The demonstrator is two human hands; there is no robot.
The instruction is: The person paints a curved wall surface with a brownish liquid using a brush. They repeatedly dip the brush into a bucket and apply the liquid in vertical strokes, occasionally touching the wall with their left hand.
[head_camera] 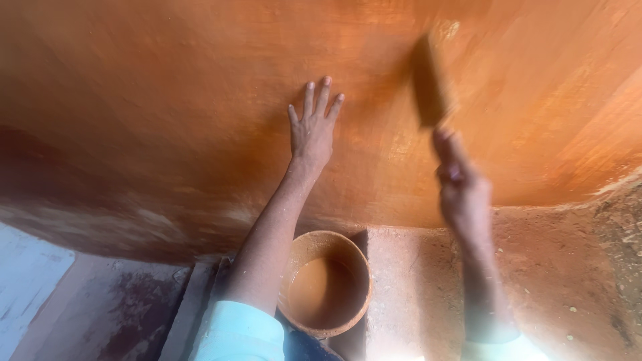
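My left hand (pixel 313 126) lies flat against an orange-brown wet wall (pixel 167 100), its fingers spread and pointing up. My right hand (pixel 461 187) is blurred by motion and grips the handle of a wide brush (pixel 431 83), whose bristle head presses on the wall up and to the right of my left hand. Both forearms reach forward from light blue sleeves at the bottom edge. A round bucket (pixel 358 261) holding orange-brown liquid stands on the floor between my arms, partly behind my left forearm.
The floor (pixel 548 267) below the wall is rough, stained reddish and gritty at the right. A pale bluish patch (pixel 27 281) lies at the lower left, beside a darker stained strip. The wall's bottom edge curves down into shadow on the left.
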